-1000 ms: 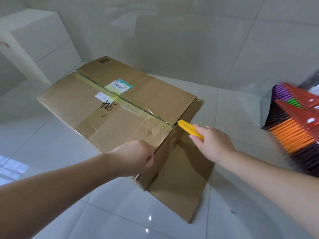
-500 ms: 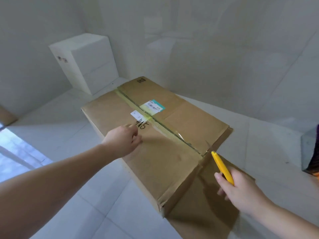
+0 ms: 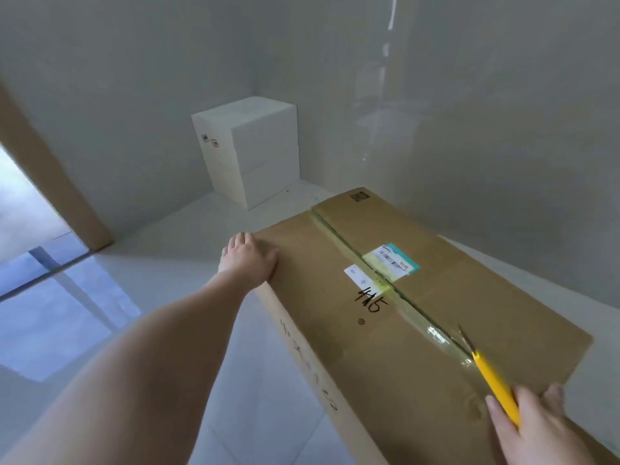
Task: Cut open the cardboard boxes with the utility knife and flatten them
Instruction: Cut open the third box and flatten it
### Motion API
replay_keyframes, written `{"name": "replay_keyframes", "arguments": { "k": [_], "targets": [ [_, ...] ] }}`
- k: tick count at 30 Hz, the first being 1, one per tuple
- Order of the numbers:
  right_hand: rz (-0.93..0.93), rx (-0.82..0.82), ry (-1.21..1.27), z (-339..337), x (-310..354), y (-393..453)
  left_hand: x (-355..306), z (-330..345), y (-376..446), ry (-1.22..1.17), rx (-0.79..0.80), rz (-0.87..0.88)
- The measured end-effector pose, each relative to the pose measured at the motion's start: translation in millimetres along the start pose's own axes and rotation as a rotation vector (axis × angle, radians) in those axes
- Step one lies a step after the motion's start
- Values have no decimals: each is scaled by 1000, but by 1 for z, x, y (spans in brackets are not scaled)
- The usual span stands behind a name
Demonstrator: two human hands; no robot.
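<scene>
Since half a second ago the left hand (image 3: 250, 260) has slid from beside the handwritten number out to the far left edge of the cardboard box (image 3: 419, 330), and the knife's blade has come up onto the taped seam from below the near end. Nearest the camera, the right hand (image 3: 540, 431) grips the yellow utility knife (image 3: 493, 380), fingers curled round the handle, thumb on the right side of it. Its thin blade points away and to the left, its tip on the clear tape (image 3: 432, 330) that runs along the centre seam of the box top. That box lies flat on the white tiled floor (image 3: 261, 380), long side running from the near right toward the far wall, both top flaps closed. Further along the seam there is black handwriting, then a small white label (image 3: 357, 275) left of the seam and a larger label with a teal border (image 3: 396, 261) on the right flap. The left hand lies palm down, fingers straight and together, pressing the top at the box's left edge. Beyond the box, a white box (image 3: 248, 149) stands in the far corner of the floor against the grey wall. At the far left a brown door frame (image 3: 50, 169) borders a glass pane.
</scene>
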State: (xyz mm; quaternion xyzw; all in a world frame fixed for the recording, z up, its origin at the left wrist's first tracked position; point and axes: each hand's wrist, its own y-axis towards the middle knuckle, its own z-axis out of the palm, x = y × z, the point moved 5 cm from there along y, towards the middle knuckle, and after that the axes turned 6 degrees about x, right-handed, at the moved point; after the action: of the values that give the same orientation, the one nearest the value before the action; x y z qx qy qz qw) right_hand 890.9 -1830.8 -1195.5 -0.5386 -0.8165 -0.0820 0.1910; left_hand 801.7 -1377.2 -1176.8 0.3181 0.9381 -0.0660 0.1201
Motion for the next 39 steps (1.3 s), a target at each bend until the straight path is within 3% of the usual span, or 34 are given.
{"name": "replay_keyframes", "arguments": {
  "k": [4, 11, 15, 22, 26, 33, 39],
  "targets": [
    [114, 47, -28, -5, 8, 2, 9, 18, 13, -126, 79, -32],
    [128, 158, -113, -6, 9, 4, 11, 15, 13, -172, 78, -52],
    [97, 185, -156, -12, -2, 6, 6, 10, -7, -63, 25, -61],
    [115, 220, -456, -38, -36, 15, 2, 3, -70, 237, 27, -141],
    [43, 204, -662, -64, -32, 24, -6, -6, -104, 428, 111, -136],
    [-317, 264, -527, -86, 69, 37, -20, -3, -122, 5, 185, -187],
    [-406, 367, -331, -71, 134, 52, -26, 1, -117, -168, 125, -74]
  ]
}}
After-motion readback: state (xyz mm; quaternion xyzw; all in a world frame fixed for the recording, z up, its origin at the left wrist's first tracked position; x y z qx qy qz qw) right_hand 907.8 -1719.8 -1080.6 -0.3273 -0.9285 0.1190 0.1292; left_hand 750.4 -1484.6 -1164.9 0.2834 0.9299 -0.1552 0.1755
